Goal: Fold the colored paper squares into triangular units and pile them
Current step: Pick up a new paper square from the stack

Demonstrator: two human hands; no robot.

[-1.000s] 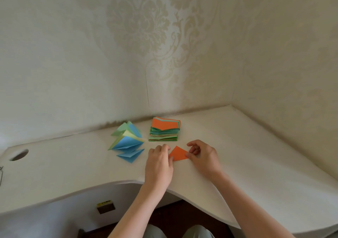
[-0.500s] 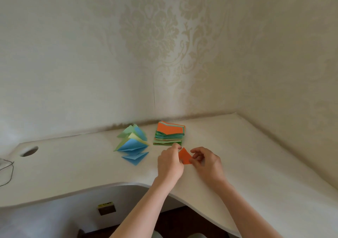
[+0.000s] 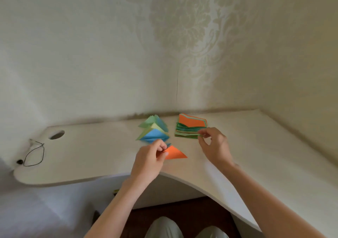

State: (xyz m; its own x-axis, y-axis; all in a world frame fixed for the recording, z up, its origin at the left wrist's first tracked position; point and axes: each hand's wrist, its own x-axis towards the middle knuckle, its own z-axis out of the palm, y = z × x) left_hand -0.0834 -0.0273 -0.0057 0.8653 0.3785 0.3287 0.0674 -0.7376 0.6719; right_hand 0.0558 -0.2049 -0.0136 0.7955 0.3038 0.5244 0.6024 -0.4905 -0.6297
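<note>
My left hand (image 3: 149, 160) pinches the left corner of an orange folded triangle (image 3: 174, 152), which lies just in front of the pile of blue and green folded triangles (image 3: 154, 130). My right hand (image 3: 213, 145) hovers at the front right corner of the stack of unfolded colored squares (image 3: 191, 126), fingers curled and apart, holding nothing. An orange sheet tops that stack. The lowest blue triangle of the pile is partly hidden behind my left fingers.
The white desk (image 3: 102, 153) has a curved front edge and a round cable hole (image 3: 57, 134) at the far left. A thin black cable loop (image 3: 33, 154) lies near the left end. Patterned walls close in behind and to the right.
My right hand let go of the orange triangle and moved up to the stack of squares. My left hand carried the triangle left toward the folded pile.
</note>
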